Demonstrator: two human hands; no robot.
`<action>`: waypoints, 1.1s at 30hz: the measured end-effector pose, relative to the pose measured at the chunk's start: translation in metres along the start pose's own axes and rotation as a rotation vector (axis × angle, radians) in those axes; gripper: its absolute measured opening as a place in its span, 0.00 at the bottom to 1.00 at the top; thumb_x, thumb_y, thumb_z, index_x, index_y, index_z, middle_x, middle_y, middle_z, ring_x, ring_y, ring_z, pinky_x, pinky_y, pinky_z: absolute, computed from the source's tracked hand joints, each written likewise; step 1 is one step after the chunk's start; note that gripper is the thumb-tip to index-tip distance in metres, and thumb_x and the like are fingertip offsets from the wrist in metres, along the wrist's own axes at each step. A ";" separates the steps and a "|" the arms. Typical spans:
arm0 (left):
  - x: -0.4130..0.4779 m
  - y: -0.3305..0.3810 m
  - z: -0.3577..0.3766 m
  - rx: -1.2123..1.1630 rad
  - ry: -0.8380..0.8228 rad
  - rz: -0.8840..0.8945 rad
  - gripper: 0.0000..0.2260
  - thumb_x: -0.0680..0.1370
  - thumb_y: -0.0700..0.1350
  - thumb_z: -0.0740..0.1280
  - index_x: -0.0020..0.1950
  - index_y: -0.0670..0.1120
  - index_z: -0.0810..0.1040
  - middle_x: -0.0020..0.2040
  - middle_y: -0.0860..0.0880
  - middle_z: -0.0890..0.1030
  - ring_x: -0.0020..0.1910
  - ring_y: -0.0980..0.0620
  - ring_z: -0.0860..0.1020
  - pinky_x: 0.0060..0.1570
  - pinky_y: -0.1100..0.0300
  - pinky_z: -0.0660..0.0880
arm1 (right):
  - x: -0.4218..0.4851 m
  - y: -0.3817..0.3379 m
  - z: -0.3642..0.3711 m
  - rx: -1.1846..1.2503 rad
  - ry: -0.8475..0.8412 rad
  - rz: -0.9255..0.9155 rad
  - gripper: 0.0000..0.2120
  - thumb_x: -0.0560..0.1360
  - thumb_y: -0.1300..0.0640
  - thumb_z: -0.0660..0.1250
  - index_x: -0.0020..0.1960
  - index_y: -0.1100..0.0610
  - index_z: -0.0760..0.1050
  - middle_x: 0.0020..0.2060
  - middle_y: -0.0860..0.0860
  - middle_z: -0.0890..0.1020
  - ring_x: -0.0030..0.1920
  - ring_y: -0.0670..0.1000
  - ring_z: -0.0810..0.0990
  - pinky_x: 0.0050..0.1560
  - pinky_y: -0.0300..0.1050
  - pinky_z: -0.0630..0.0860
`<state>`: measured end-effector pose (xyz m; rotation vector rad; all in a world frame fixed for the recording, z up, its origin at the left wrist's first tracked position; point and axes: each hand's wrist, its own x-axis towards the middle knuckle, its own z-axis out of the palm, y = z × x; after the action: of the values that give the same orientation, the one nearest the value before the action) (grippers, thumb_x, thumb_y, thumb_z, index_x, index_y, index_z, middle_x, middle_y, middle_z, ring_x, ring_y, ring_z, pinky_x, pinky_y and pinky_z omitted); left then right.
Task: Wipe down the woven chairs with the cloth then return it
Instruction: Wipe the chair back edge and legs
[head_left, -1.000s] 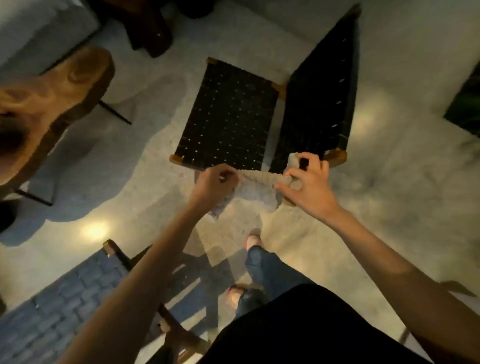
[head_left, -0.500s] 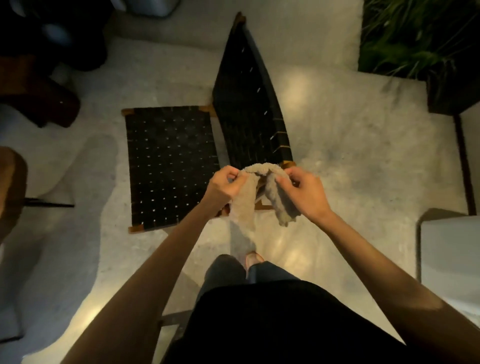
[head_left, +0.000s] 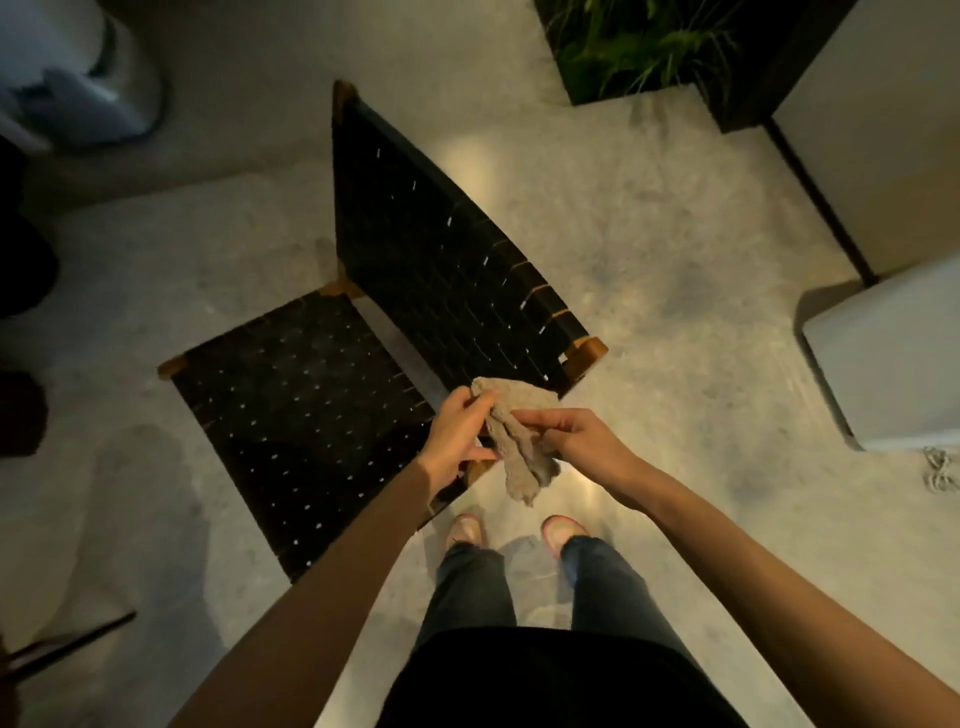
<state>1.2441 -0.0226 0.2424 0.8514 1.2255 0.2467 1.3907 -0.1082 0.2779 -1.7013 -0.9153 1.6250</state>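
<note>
Closest in, at 6 o'clock, the person's shoes (head_left: 467, 530) stand on the pale floor (head_left: 675, 467), toes toward the chair. Just above them both hands meet at the centre of the view. The left hand (head_left: 457, 441) has its grip closed on the upper edge of the cloth (head_left: 519, 441), which it pinches between thumb and fingers. The right hand (head_left: 571, 439) has its grip closed too, thumb and forefinger nipping the middle folds and the other fingers curled beside the hanging tail. A second ago the beige cloth was pulled out in a taut line between hands set apart, and half a second ago it drooped as a loop. Now it is bunched into a thick wad and the hands are nearly touching. It hangs in the air over the near rear corner of the woven chair (head_left: 363, 364), and whether it brushes the weave cannot be told. The seat (head_left: 301, 415) spreads toward 9 o'clock, and the backrest (head_left: 441, 260) runs up toward 11 o'clock. The gathering suggests a wiping pad is nearly ready, so strokes on this chair look imminent and the return of the cloth remains ahead. Farther off, a potted plant (head_left: 634, 47) sits at 1 o'clock and a white cabinet (head_left: 883, 364) at 3 o'clock.
</note>
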 end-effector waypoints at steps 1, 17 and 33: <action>0.003 0.002 -0.010 0.056 0.011 0.018 0.04 0.81 0.47 0.61 0.52 0.49 0.74 0.50 0.49 0.80 0.43 0.58 0.81 0.31 0.63 0.77 | 0.001 -0.001 0.006 0.055 0.012 0.000 0.20 0.77 0.72 0.56 0.65 0.62 0.74 0.52 0.45 0.79 0.45 0.35 0.80 0.45 0.27 0.75; 0.111 0.036 0.001 0.339 0.062 0.751 0.22 0.83 0.45 0.55 0.76 0.51 0.55 0.74 0.47 0.58 0.62 0.69 0.63 0.56 0.77 0.65 | 0.092 0.060 -0.011 0.111 0.844 -0.185 0.29 0.82 0.47 0.53 0.78 0.47 0.43 0.77 0.50 0.54 0.76 0.50 0.54 0.71 0.44 0.55; 0.216 -0.068 0.059 0.621 0.418 1.620 0.11 0.76 0.47 0.56 0.55 0.43 0.70 0.65 0.38 0.73 0.61 0.34 0.70 0.60 0.44 0.65 | 0.193 0.133 -0.026 0.050 1.140 -1.018 0.11 0.83 0.56 0.51 0.65 0.57 0.60 0.46 0.42 0.70 0.43 0.32 0.71 0.46 0.27 0.68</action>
<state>1.3554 0.0336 0.0449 2.3053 0.6783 1.4312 1.4278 -0.0260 0.0597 -1.3703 -0.8362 -0.0466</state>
